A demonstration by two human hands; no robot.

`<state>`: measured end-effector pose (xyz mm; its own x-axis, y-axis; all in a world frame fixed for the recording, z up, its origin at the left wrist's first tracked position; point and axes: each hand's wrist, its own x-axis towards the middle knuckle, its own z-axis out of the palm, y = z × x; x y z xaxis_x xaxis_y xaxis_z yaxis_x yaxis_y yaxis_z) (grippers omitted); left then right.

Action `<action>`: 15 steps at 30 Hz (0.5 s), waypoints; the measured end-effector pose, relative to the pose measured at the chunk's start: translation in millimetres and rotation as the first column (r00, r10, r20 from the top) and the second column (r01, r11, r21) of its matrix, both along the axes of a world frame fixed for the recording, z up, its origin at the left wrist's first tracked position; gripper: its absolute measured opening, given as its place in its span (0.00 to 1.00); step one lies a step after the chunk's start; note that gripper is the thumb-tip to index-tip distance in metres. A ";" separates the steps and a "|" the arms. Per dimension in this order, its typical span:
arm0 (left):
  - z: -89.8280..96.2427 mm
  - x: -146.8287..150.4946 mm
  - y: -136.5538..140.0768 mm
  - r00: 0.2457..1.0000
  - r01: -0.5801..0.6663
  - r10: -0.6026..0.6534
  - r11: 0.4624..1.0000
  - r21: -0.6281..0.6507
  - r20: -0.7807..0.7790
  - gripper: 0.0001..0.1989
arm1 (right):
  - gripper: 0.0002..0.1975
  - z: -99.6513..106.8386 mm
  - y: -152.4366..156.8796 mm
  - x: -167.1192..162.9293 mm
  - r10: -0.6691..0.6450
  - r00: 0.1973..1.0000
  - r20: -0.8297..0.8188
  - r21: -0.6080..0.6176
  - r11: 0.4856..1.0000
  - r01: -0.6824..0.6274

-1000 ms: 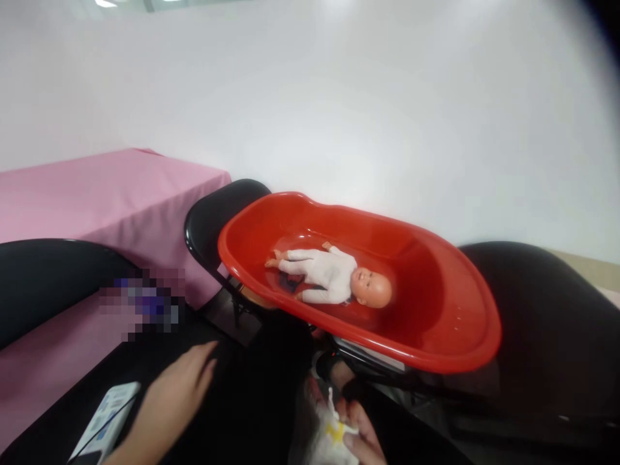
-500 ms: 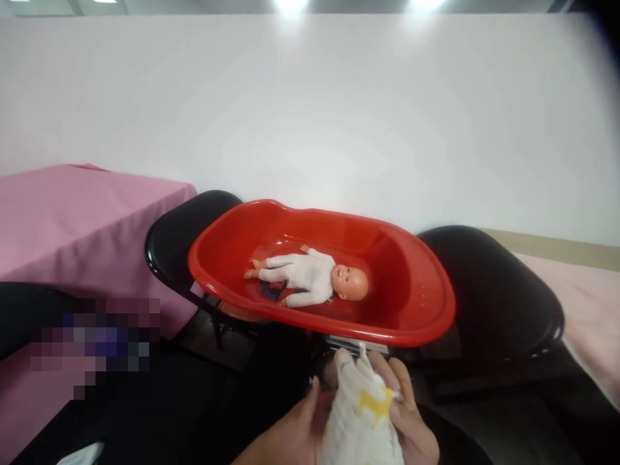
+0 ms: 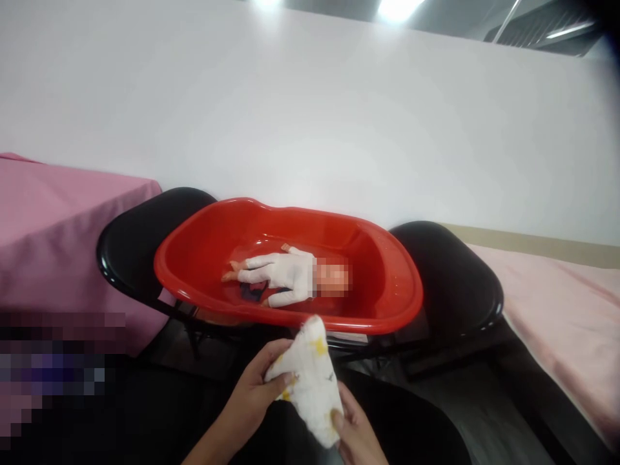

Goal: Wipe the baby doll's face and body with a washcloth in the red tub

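Observation:
A white cloth with yellow patches [image 3: 312,381], folded into a flat piece, is held between both hands in front of the tub. My left hand [image 3: 264,378] pinches its left edge, thumb on top. On the lower right edge, my right hand [image 3: 353,423] grips it the same way. Just beyond the cloth is a red baby bathtub [image 3: 400,284]. Inside it a doll in a white suit [image 3: 293,271] lies on its back, feet to the left and head to the right. Something dark [image 3: 252,290] lies partly under its legs.
The tub rests across two black chairs, one on the left [image 3: 130,252] and one on the right [image 3: 450,278]. A table with a pink cloth [image 3: 62,213] stands at the left, a paler pink surface [image 3: 566,303] at the right. Behind rises a white wall [image 3: 310,116].
The cloth has gone from a bunched, upright shape to a flatter folded piece, and my hands have moved apart to its two sides. The view has shifted, so the tub appears farther left.

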<state>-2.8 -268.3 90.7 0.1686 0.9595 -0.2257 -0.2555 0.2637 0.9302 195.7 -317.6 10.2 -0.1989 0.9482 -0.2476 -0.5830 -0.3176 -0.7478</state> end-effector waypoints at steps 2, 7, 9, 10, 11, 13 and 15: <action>0.0 -11.4 -6.4 0.994 0.059 -0.055 0.998 0.037 -0.091 0.22 | 0.34 -3.0 -7.9 -4.3 0.087 0.995 0.042 -0.011 0.996 -0.087; -5.6 -24.3 -20.7 0.987 0.027 -0.025 1.000 0.011 -0.159 0.24 | 0.23 4.4 -7.6 7.6 0.199 0.964 0.176 0.057 0.976 -0.212; -10.4 -24.2 -21.9 0.982 -0.029 0.031 0.999 0.014 -0.186 0.19 | 0.19 8.3 -2.9 13.5 0.140 0.946 0.291 0.169 0.966 -0.195; -12.9 -23.7 -21.5 0.978 -0.055 0.060 0.998 0.027 -0.198 0.15 | 0.20 9.4 -1.0 15.5 0.102 0.937 0.333 0.191 0.966 -0.173; -15.4 -22.9 -20.7 0.975 -0.085 0.093 0.995 0.045 -0.203 0.12 | 0.21 9.5 0.2 16.8 0.058 0.934 0.352 0.175 0.976 -0.127; -18.7 -20.6 -18.5 0.965 -0.169 0.181 0.983 0.078 -0.190 0.07 | 0.23 6.3 0.1 18.4 -0.066 0.948 0.311 0.082 0.996 0.043; -19.1 -18.0 -16.6 0.948 -0.260 0.270 0.962 0.082 -0.169 0.07 | 0.23 -0.8 -2.7 20.6 -0.231 0.953 0.195 -0.011 0.971 0.238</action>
